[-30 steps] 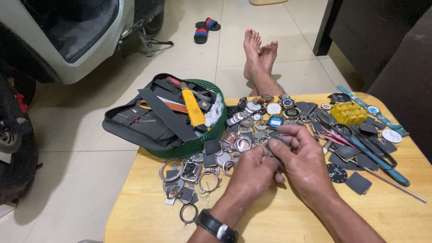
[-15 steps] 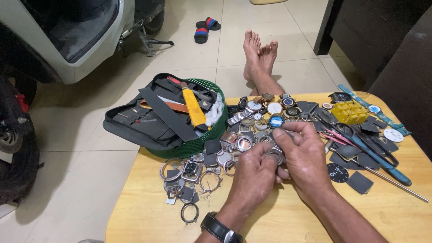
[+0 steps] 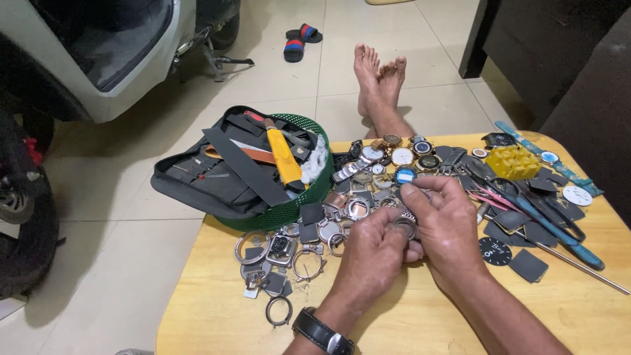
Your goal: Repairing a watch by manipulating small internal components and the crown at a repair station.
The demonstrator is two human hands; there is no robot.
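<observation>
Your left hand (image 3: 369,253) and right hand (image 3: 447,227) meet over the middle of the wooden table (image 3: 420,322), fingers curled in and closed together on a small round metal watch case (image 3: 402,228), which sits pinched between the two hands just above the tabletop. Your left wrist carries a black wristwatch (image 3: 320,332). Just to the left of your hands lies a scatter of empty watch cases and rings (image 3: 282,253), some round, some square. Beyond your hands, toward the far edge, a cluster of watch faces and dials (image 3: 394,158) is spread out. To the right lie dark flat pieces, a yellow block (image 3: 513,162), and long blue-handled tools (image 3: 559,227) pointing toward the near right. At the far left corner, a green mesh basket (image 3: 296,207) overhangs the table edge and holds a dark tool pouch (image 3: 210,174) with a yellow-handled tool (image 3: 284,158) resting across it. Your bare feet (image 3: 379,75) rest on the tiled floor beyond the table.
</observation>
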